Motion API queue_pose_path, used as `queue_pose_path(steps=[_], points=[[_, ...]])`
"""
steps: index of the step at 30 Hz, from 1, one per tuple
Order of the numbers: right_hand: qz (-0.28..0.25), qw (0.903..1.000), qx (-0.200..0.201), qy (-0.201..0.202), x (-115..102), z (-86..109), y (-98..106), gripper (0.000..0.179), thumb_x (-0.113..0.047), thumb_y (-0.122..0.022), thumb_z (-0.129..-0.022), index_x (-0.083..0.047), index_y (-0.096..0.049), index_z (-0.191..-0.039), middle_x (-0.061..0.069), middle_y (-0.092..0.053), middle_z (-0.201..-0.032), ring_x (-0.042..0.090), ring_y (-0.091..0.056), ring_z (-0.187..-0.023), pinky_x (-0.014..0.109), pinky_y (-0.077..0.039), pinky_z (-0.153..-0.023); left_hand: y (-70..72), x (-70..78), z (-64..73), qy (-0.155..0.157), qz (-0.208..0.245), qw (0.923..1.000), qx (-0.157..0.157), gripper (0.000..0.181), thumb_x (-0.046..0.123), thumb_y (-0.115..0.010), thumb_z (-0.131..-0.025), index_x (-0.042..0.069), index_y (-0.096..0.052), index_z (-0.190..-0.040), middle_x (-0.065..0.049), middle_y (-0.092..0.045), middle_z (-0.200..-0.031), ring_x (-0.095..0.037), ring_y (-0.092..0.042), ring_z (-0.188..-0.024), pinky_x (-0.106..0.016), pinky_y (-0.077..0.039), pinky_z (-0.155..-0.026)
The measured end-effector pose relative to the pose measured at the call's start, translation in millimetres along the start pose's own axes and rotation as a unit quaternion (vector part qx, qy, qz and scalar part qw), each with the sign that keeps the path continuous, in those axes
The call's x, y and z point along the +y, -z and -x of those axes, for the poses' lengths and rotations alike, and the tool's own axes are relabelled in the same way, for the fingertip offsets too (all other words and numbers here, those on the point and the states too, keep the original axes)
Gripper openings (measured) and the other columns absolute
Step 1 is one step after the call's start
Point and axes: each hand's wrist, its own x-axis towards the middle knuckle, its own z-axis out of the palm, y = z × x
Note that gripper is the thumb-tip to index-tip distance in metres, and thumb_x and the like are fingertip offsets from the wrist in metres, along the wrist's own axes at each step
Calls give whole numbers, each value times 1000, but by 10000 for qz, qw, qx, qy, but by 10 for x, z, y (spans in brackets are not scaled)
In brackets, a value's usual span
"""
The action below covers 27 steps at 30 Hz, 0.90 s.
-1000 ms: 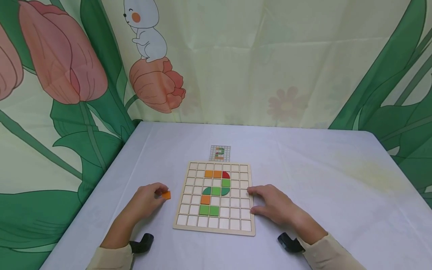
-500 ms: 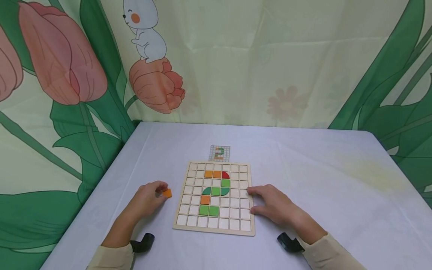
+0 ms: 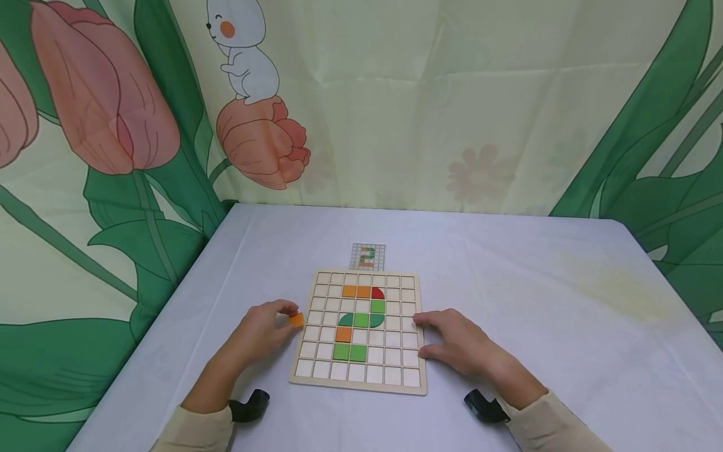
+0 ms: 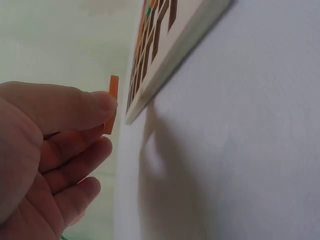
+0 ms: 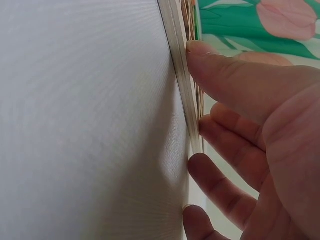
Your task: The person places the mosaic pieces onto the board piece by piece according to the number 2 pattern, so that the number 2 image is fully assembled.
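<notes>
My left hand [image 3: 262,331] pinches a thin orange square tile [image 3: 296,320] between thumb and fingertips, just off the left edge of a wooden grid board [image 3: 358,387]. In the left wrist view the tile [image 4: 114,87] stands on edge, raised above the tablecloth. Thumb and fingertips of my right hand [image 3: 460,342] touch the board's right edge, fingers fairly straight. Several tiles lie in the grid: orange squares [image 3: 349,291], a red quarter-round [image 3: 378,293], light green squares [image 3: 358,353] and dark green rounded ones [image 3: 346,320].
A small pattern card [image 3: 367,257] with a coloured figure on a grid lies against the board's far edge. White cloth [image 3: 536,282] covers the table. Behind it hangs a printed curtain [image 3: 384,125]. Each wrist wears a black camera [image 3: 250,407].
My left hand has moved right with the orange tile, bringing it up to the board's left edge. The right hand and the board have stayed put.
</notes>
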Motion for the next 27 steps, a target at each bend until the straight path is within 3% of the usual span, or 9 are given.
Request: queue_pose_path(steps=[17, 27], points=[[-74, 10000, 4, 56, 11, 1, -5, 55, -18, -79, -85, -4, -61, -135, 10, -60, -136, 34, -49, -130, 51, -38, -107, -75, 332, 21, -446, 10, 9990, -76, 32, 5, -78, -86, 5, -70, -117, -2, -70, -112, -25, -62, -112, -44, -49, -98], [-33, 10000, 1, 29, -14, 7, 3, 55, -19, -79, -86, -4, -61, -136, 10, -59, -136, 34, -49, -130, 52, -39, -106, -121, 476, 11, -458, -151, 9985, -268, 31, 6, -78, -86, 8, -71, -116, 1, -70, -111, -22, -63, -109, -40, -51, -96]])
